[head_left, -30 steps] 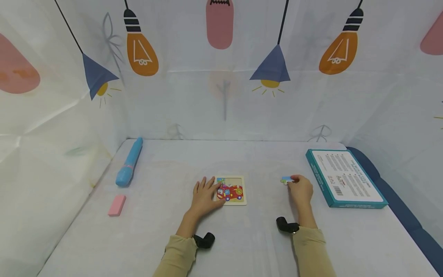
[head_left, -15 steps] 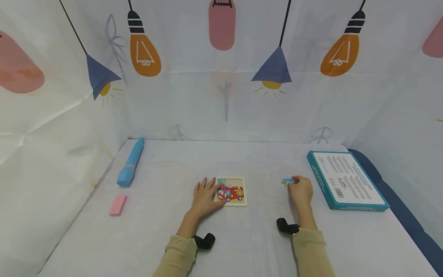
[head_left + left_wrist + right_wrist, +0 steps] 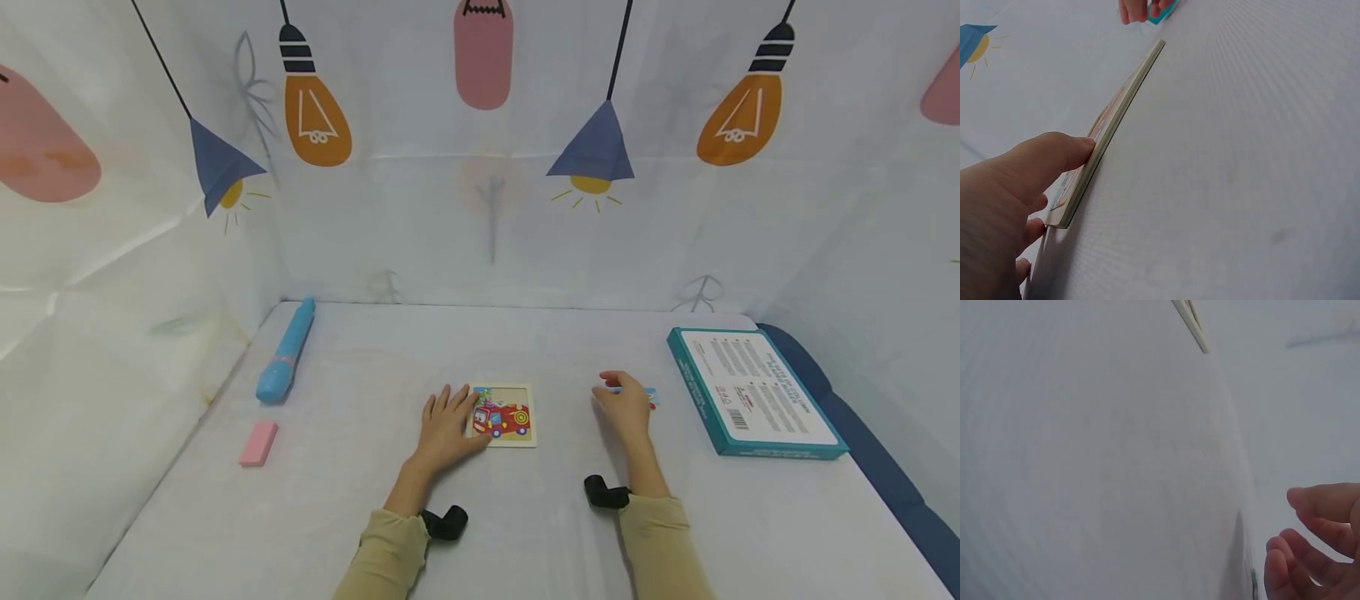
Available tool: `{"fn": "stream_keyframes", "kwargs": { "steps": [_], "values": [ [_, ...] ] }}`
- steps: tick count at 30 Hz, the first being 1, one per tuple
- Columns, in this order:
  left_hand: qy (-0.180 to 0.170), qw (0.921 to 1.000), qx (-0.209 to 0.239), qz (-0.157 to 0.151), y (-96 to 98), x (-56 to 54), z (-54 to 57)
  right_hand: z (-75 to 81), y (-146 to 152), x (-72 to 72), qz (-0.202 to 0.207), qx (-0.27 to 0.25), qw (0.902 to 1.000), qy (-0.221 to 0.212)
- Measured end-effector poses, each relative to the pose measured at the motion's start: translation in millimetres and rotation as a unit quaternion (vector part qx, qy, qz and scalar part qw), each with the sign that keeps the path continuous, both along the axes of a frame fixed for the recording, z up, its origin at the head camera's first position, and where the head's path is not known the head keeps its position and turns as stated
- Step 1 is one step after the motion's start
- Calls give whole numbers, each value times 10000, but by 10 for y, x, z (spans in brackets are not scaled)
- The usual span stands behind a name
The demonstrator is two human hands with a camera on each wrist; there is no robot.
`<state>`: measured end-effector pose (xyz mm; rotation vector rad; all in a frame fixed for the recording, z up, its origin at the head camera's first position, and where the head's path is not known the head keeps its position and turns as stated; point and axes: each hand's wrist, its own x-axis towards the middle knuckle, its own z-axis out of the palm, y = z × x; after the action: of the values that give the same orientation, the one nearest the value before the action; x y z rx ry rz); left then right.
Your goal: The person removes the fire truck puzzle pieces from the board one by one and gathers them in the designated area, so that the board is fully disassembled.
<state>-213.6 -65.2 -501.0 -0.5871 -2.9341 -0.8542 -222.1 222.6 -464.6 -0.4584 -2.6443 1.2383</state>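
A white-covered tabletop [image 3: 525, 517] stands before a pale curtain [image 3: 420, 217] printed with blue lamps, orange bulbs and pink shapes, with a dark blue padded edge [image 3: 866, 433] along the right. The teal box [image 3: 699, 392] carries a white label [image 3: 780, 392] with columns of print and a barcode [image 3: 738, 419] — all too small to read. A blue microphone-shaped object [image 3: 288, 354] and a pink block [image 3: 258, 443] lie far left. The puzzle board [image 3: 533, 417], pale-rimmed, sits mid-table, showing a red truck with a bare strip along its upper right. Fingers spread, the left hand [image 3: 445, 425] rests at its left edge, thumb pressing the near rim. The right hand [image 3: 626, 408], fingers loosely bent with a gap between the tips, hovers over a small blue-and-red piece [image 3: 651, 395] — whether they touch, I cannot tell.
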Motion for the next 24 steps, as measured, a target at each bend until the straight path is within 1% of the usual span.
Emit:
{"fn": "stream_keyframes", "kwargs": {
  "steps": [4,9,15,19,24],
  "values": [
    [-81,10000,-7,7,13,3,9,1,-117,-26,147,-126,9998,101],
    [-102,9999,-69,25,25,1,8,-15,-287,-63,287,-213,9992,190],
    [-110,9999,-42,24,25,3,17,-21,-523,-99,343,-410,9984,192],
    [-107,9999,-33,47,21,2,8,-27,-691,-107,456,-498,9976,139],
    [-102,9998,-166,109,18,-13,-27,-34,-884,-95,813,-512,9954,61]
  ]
}}
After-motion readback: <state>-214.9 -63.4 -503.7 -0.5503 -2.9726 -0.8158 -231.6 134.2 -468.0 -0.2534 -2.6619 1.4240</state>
